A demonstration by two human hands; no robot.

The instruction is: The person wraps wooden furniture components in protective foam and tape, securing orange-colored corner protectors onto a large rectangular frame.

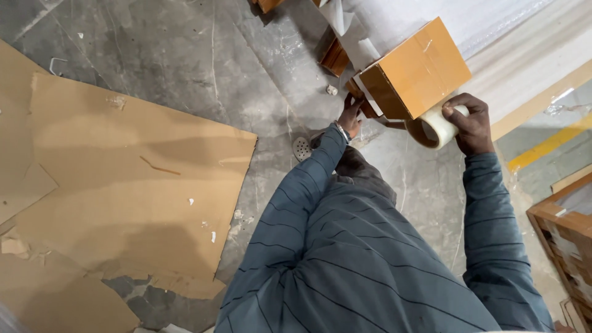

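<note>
Head view: I look down over my striped blue sleeves at a grey stone floor (185,68).
Right hand (470,123): I have it closed around a roll of clear tape (439,126), held against the lower corner of the box.
Left hand (350,118): it touches the underside of the tape-covered brown box (416,68); its grip is hidden, I cannot tell.
Box: tilted, raised above the floor, between both hands.
Floor, left: flattened cardboard sheets (123,185) lie spread out.

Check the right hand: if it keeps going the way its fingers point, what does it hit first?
The right hand grips a tape roll and points up-left; first in line looks like the tape-wrapped cardboard box, which the roll already seems to touch, though depth is unclear.
</note>
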